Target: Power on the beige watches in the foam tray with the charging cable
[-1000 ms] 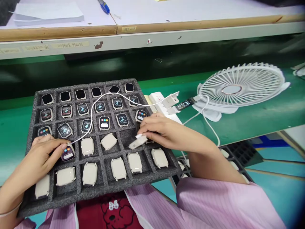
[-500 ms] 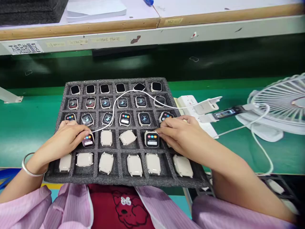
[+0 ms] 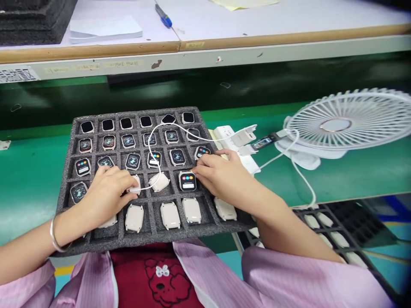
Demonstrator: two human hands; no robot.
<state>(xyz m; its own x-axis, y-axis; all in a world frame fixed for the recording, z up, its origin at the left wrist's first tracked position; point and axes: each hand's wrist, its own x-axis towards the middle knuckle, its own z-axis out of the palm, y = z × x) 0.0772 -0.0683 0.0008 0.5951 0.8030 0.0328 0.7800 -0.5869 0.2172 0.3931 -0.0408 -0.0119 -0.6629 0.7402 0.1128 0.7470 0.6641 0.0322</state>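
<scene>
A grey foam tray [image 3: 96,244] lies in front of me with a watch body in nearly every cell. The far rows hold watches face up, some lit and some dark. The near rows hold cream watches face down. My left hand [image 3: 107,192] is closed on the end of a white cable [image 3: 154,132] at a face-down watch [image 3: 135,185] in the fourth row. My right hand [image 3: 221,175] lies flat on the tray's right side, fingers stretched out. Its fingertips touch a lit watch [image 3: 188,180].
The cable loops back to a white charger [image 3: 244,137] on a power strip [image 3: 224,130], beside a USB meter [image 3: 263,142]. A white fan [image 3: 340,124] lies at the right. Paper [image 3: 105,28], a pen [image 3: 163,15] and black foam [image 3: 32,17] sit on the shelf behind. Another tray [image 3: 327,222] sits lower right.
My right hand turned a cream watch face up and set it lit into its cell. My left hand moved the cable end one cell right, off a lit watch.
</scene>
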